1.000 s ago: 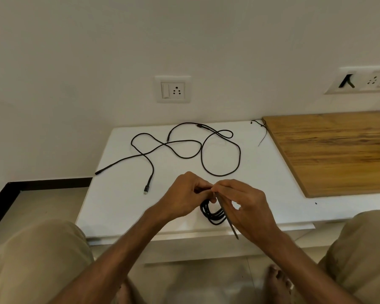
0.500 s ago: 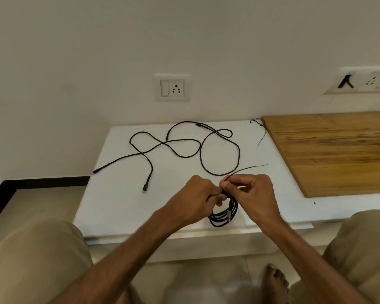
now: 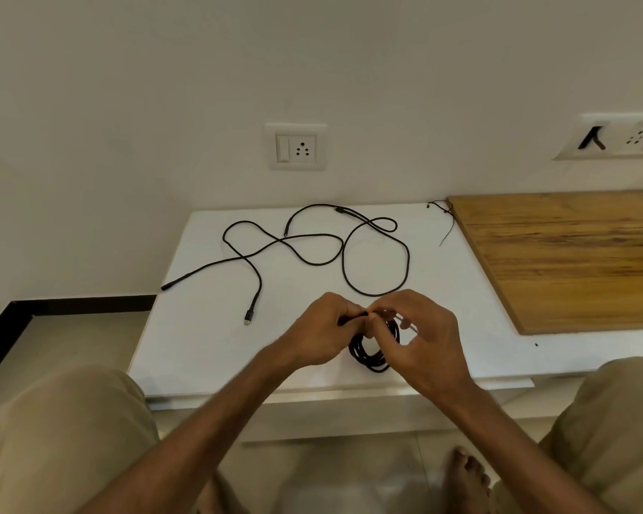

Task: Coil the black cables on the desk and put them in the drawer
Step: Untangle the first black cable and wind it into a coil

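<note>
A small coil of black cable (image 3: 371, 353) hangs between my hands just above the white desk (image 3: 208, 339) near its front edge. My left hand (image 3: 325, 333) pinches the top of the coil. My right hand (image 3: 424, 335) pinches the same spot from the right, with a thin tie at its fingertips, blurred. A long loose black cable (image 3: 344, 254) sprawls in loops over the back of the desk; its USB plug (image 3: 247, 320) lies to the left of my hands. No drawer is in view.
A thin black tie (image 3: 447, 222) lies at the back, beside a wooden board (image 3: 572, 261) covering the right side. A wall socket (image 3: 297, 147) is above the desk. My knees frame the bottom corners, and a bare foot (image 3: 468, 473) rests on the floor.
The thin tie that stuck out down, then up to the right of my right hand is now drawn in at the fingertips. Both hands stay on the coil.
</note>
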Demonstrator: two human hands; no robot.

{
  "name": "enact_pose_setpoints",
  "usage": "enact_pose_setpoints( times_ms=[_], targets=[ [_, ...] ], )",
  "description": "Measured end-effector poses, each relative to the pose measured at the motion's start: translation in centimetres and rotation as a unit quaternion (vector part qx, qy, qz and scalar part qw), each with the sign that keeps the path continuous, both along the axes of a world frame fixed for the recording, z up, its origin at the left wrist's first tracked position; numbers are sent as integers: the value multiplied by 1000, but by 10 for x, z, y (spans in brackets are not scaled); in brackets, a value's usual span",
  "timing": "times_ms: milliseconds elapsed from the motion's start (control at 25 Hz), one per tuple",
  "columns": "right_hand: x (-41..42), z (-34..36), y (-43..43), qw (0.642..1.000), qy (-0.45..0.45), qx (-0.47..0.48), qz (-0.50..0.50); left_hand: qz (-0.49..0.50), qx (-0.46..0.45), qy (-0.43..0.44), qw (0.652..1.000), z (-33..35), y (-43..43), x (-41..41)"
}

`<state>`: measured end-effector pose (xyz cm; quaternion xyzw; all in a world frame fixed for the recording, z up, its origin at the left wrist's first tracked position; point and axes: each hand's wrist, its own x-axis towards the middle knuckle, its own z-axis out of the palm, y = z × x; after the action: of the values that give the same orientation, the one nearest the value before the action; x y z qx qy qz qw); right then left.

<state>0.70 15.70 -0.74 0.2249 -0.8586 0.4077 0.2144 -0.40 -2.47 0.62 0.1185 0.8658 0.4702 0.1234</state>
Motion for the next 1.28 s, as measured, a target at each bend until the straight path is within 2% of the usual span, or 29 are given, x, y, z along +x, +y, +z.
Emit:
enact_pose_setpoints(
  times_ms=[80,240,520,760,840,1040,1280],
  targets=[
    [-1,-3,1,998,36,38,17,0,24,-6,1000,1,-5,-1],
    [-2,-5,2,996,54,63,13,9,42,6,999,5,-12,-3],
    [0,-5,0,1000,14,-7,20,19,92,-46,995,10,-21,-7],
    [-1,-7,0,999,-5,-15,42,39,148,-100,983,11,-22,-5],
    [0,-6,0,998,-11,-20,53,47,120,-80,988,10,-21,-5],
    [-1,-1,1,997,-43,-60,32,35,-7,55,998,6,-14,-4],
    [-8,5,4,996,-56,-69,17,45,-71,143,986,1,4,-1]
  ],
)
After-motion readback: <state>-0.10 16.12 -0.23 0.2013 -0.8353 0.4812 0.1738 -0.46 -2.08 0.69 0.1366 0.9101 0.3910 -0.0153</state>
